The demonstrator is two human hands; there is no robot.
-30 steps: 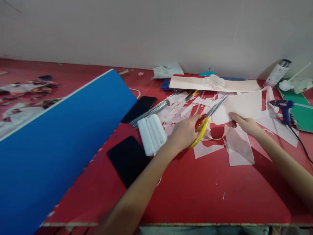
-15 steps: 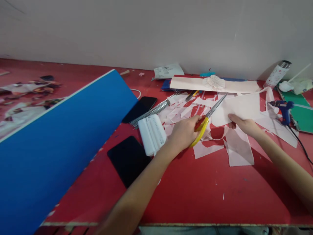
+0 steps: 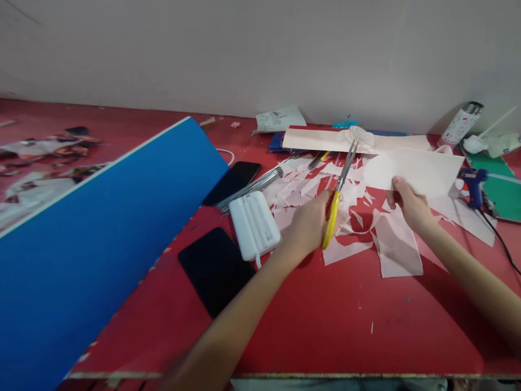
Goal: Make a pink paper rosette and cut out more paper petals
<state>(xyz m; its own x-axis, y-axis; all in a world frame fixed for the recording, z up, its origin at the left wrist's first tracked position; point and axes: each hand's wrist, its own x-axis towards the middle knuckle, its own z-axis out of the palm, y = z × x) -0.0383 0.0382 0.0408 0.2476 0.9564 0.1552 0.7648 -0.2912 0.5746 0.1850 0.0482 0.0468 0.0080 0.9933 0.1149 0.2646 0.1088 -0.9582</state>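
The left hand (image 3: 307,225) grips the scissors (image 3: 336,201) by their yellow handles, its fingers wrapping them and hiding the pivot. The narrow blades point toward the upper right of the frame, and their tips overlap the rosette strip (image 3: 358,138) in view; whether they touch it is hard to tell. The right hand (image 3: 409,205) pinches the pink sheet (image 3: 411,171) by its lower edge, holding it above the scraps (image 3: 309,187), just right of the blades. The scraps lie scattered on the red table (image 3: 325,326) below both hands. The white box (image 3: 254,225) sits just left of the left hand, beside two phones (image 3: 215,270). The glue gun (image 3: 474,182) at right is partly hidden.
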